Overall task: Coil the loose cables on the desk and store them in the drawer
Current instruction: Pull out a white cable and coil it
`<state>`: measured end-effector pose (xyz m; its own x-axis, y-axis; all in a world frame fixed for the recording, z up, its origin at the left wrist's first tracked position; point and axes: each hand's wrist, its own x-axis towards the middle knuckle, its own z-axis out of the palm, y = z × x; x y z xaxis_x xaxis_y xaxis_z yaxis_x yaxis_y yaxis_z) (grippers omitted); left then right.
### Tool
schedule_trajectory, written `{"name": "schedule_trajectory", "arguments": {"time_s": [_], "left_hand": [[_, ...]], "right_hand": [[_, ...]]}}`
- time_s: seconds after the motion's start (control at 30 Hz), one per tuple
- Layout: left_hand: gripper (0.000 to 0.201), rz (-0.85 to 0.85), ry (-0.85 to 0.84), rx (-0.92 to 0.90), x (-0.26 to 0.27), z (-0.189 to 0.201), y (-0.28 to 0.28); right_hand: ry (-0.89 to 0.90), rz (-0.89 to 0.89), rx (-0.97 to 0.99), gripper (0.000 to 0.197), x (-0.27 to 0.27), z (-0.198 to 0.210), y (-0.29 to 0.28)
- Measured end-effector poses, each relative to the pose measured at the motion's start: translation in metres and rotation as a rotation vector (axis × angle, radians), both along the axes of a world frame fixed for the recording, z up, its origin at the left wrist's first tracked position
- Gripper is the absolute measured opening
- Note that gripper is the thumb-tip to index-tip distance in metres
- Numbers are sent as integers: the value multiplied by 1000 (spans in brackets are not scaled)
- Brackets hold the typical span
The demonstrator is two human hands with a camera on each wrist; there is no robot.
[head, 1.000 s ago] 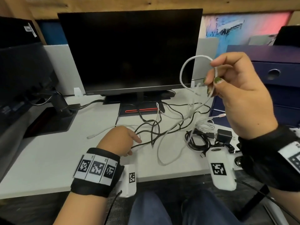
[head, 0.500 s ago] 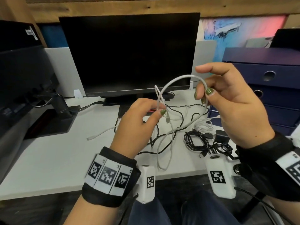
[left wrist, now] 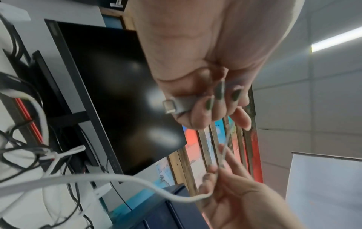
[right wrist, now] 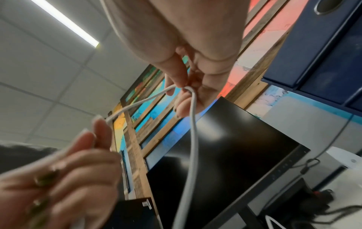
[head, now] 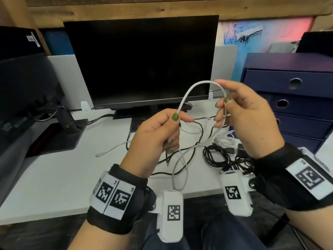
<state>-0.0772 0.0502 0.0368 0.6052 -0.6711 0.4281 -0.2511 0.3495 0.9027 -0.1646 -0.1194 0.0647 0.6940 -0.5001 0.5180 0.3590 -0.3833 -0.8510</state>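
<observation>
— What's the biggest thing there, and how many of each?

— One white tabletop (head: 45, 177), with one dark monitor (head: 142, 60) standing at its back. One blue drawer unit (head: 297, 98) stands just beside the tabletop on the right; four drawer fronts show, all closed.

— And the hands?

— Two, both raised above the tabletop. The left hand (head: 155, 141) pinches one white cable (head: 185, 98) between thumb and forefinger, its other fingers curled round the plug end (left wrist: 176, 106). The right hand (head: 248, 120) has its fingers clamped on the same cable, so it arches between them.

— Anything in the way?

— The cable's slack trails down into a tangle of loose black and white cables (head: 194, 141). A coiled black bundle (head: 214, 154) with a charger lies near the drawer unit, partly hidden by the right wrist.
</observation>
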Motion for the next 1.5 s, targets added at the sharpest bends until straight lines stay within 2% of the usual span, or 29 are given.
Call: {"name": "schedule_trajectory", "arguments": {"time_s": [0.1,0.23,0.37,0.53,0.63,0.73,0.8,0.87,1.0,1.17,1.27,1.4,1.5], "left_hand": [[25,-56,-9,-42,-6,1,-3],[27,-56,3,-118,-9,1,-6],[32,76,33,-99,-4,-2,-6],[23,264,-104,34,5,-10,-3],[25,420,-361,203,7,-14,-3],[25,590,-705,419,5,-20,-5],[30,633,-811,512,5,-21,-4],[31,595,-832,547,8,-18,-2],[29,418,-765,584,9,-14,1],[27,270,-744,658,2,-7,0],[31,162,-590,647,0,-6,5],[32,-54,-322,421,-6,-3,8],[27,-215,-136,233,-11,0,4]], "right_hand": [[172,-30,-17,50,9,-15,5],[389,19,-223,34,18,-43,24],[526,185,-330,24,15,-57,45],[593,306,-323,35,5,-53,51],[606,330,-405,48,0,-46,50],[558,283,-420,37,-2,-39,43],[547,302,-436,33,-4,-35,36],[531,342,-439,36,-8,-31,26],[430,316,-487,39,-16,-17,11],[257,60,-710,21,-15,-16,6],[139,-111,-828,5,-12,-18,0],[74,-293,-975,27,-7,-25,-6],[55,-378,-1013,33,-2,-30,1]]}}
